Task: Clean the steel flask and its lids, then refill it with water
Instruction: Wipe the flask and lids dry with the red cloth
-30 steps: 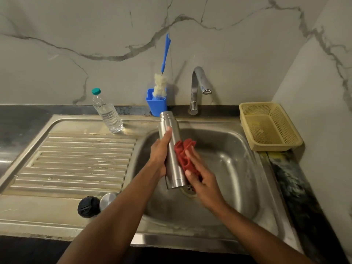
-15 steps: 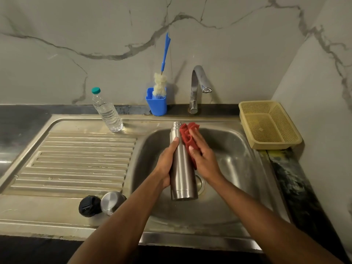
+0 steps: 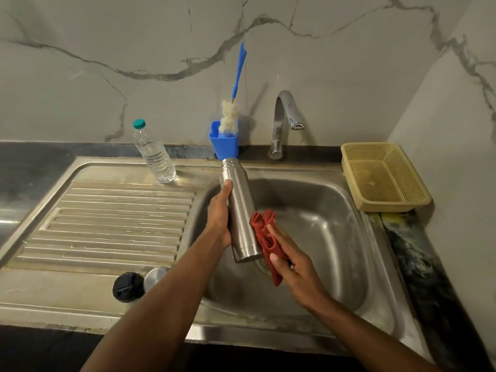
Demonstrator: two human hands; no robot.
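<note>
My left hand [image 3: 220, 217] grips the uncapped steel flask [image 3: 240, 210] around its middle, holding it tilted over the sink basin [image 3: 316, 226] with its mouth pointing away. My right hand [image 3: 291, 260] holds a crumpled red cloth [image 3: 267, 241] against the lower right side of the flask, near its base. A black lid [image 3: 128, 287] and a steel lid [image 3: 155, 276] lie on the front edge of the drainboard, the steel one partly hidden by my left forearm.
A plastic water bottle [image 3: 154, 154] stands at the back of the drainboard [image 3: 107, 224]. A blue cup [image 3: 224, 143] holds a bottle brush [image 3: 230, 114] beside the tap [image 3: 284, 122]. A yellow basket [image 3: 383, 175] sits right of the sink.
The right hand has slid the red cloth down from the flask's neck to its lower part. The flask has tilted back to the left.
</note>
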